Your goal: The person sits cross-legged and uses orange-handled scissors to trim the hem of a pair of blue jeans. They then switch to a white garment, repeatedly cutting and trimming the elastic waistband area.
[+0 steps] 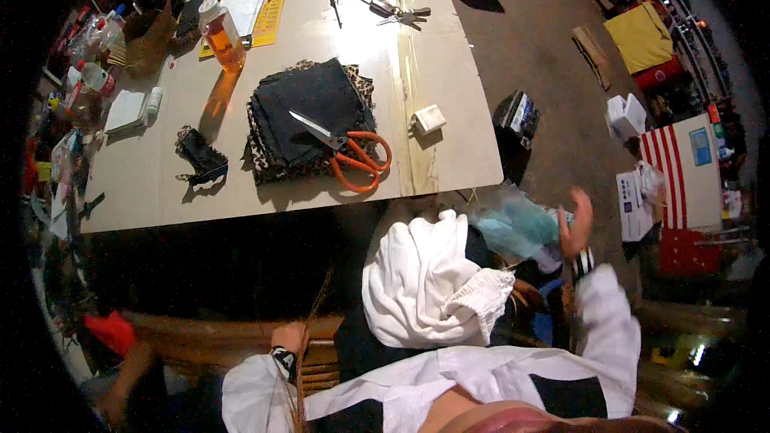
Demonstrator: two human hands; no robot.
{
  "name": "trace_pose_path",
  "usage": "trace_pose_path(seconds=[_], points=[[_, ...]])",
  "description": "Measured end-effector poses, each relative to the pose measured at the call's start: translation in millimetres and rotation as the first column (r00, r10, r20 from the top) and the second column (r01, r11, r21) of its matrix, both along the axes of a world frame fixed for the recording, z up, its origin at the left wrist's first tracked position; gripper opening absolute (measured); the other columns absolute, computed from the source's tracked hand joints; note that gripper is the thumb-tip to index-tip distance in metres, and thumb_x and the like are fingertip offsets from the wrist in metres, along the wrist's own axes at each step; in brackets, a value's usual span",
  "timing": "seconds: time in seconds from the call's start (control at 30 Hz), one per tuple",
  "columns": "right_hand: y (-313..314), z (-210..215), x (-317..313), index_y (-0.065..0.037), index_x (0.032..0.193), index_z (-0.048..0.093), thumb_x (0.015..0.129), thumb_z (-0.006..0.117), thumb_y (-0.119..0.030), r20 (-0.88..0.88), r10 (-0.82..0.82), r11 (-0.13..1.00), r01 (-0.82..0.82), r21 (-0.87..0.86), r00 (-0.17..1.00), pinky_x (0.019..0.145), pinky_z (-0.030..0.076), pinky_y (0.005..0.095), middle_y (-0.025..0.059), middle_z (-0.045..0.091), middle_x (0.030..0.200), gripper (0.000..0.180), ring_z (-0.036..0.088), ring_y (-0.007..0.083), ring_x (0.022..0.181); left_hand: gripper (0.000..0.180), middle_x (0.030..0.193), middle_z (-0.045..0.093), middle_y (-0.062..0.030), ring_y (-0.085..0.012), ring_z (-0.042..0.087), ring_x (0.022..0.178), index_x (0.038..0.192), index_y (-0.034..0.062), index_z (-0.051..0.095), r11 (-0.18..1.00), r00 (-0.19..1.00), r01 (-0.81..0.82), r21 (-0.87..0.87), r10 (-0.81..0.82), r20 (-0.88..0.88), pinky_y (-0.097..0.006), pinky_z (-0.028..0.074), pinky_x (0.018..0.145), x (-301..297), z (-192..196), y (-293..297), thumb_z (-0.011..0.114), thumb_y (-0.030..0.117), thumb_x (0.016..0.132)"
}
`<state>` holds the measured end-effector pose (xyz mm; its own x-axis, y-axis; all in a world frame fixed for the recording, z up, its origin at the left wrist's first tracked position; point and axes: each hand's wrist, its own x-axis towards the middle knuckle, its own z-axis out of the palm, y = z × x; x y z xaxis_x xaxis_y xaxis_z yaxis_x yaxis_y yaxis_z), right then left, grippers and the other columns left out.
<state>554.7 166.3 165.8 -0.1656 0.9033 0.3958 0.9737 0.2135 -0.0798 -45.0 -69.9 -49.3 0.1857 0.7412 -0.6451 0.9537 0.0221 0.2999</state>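
My right hand (pixel 577 223) is raised beyond the table's near right corner, its fingers stretched out beside a blurred, see-through bluish plastic bag (pixel 517 223). Whether it touches the bag I cannot tell. My left hand (pixel 289 337) rests by the slatted wooden bench (pixel 322 353), with its fingers mostly hidden. Over my lap lies a bunched white knit garment (pixel 417 281) with a ribbed edge. On the table, orange-handled scissors (pixel 362 162) lie partly spread on a stack of black cloth (pixel 301 112) and leopard-print cloth (pixel 255 152).
The pale table (pixel 321 200) holds a bottle of orange liquid (pixel 222 36), a screwdriver (pixel 334 2), keys (pixel 397 12), a small white block (pixel 428 119) and a black cloth scrap (pixel 200 159). A black battery-like box (pixel 515 116) stands on the floor to the right.
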Motion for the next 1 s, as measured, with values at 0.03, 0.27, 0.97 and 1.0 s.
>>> trace_pose_path(seconds=[0.03,0.27,0.97,1.0], points=[[56.6,-3.7,-16.9,0.001,0.118,0.047,0.079,0.061,-0.013,0.07,0.129,0.989,-0.134,0.069,0.989,0.098,0.034,0.0431,0.0196,0.051,0.12,0.044,0.046,0.0364,0.113,0.029,0.082,0.064,-0.0157,-0.0325,0.062,0.073,0.08,0.0061,0.063,1.0,1.0,-0.02,-0.022,0.02,-0.005,-0.045,0.05,0.062,-2.5,12.5,5.7,0.046,0.03,0.083],[376.8,-10.2,-214.1,-0.007,0.112,0.049,0.079,0.059,-0.013,0.22,0.478,0.848,-0.512,0.136,0.85,0.095,0.038,0.0379,0.0099,0.052,0.118,0.035,0.049,0.0285,0.11,0.031,0.067,0.063,-0.0153,-0.033,0.061,0.059,0.07,0.0071,0.064,0.965,0.988,-0.128,-0.229,0.103,-0.117,-0.046,0.05,0.051,1.6,8.5,9.6,0.05,0.034,0.078],[653.7,-112.0,-334.5,-0.006,0.112,0.056,0.084,0.046,-0.016,0.205,0.205,0.972,-0.175,-0.158,0.957,0.085,0.046,0.0413,0.0177,0.06,0.107,0.032,0.056,0.0362,0.102,0.022,0.06,0.057,-0.0074,-0.0248,0.055,0.05,0.062,0.0123,0.061,0.97,0.999,-0.018,0.241,0.029,-0.042,-0.043,0.043,0.043,-16.4,-142.7,-163.5,0.059,0.033,0.071],[654.1,-105.3,-317.6,-0.005,0.106,0.06,0.083,0.047,-0.016,0.156,0.181,0.978,-0.161,-0.136,0.971,0.081,0.048,0.0412,0.0177,0.063,0.099,0.029,0.058,0.0363,0.097,0.024,0.052,0.054,-0.0074,-0.0244,0.053,0.043,0.052,0.013,0.058,1.0,0.999,-0.015,-0.002,0.015,0.037,-0.042,0.04,0.038,-25.4,-79.3,-66.7,0.063,0.034,0.063]])
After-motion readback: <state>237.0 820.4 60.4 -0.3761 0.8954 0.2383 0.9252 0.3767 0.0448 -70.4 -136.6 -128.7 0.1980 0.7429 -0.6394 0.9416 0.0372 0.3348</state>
